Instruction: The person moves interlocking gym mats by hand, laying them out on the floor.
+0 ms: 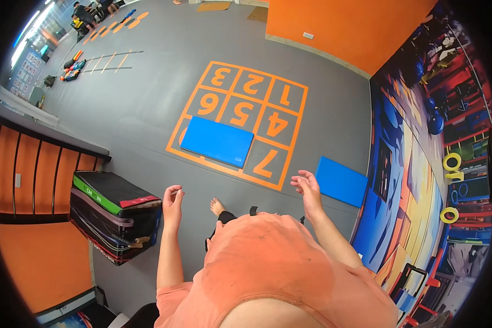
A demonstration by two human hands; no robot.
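A stack of mats (115,216) stands at nine o'clock, just beside the left hand (173,200), which is loosely curled and empty. A blue pad (217,141) lies on the floor's number grid (268,126) at twelve o'clock. The right hand (307,186) hangs released, holding nothing, near another blue pad (341,181) at three o'clock.

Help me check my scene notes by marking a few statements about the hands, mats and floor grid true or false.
1. Both hands are empty. True: the left hand and right hand hold nothing.
2. A blue mat lies on the orange number grid. True.
3. The second blue mat lies on the grid too. False: it lies off it, near the mural wall.
4. The stacked mats are beside the right hand. False: beside the left.
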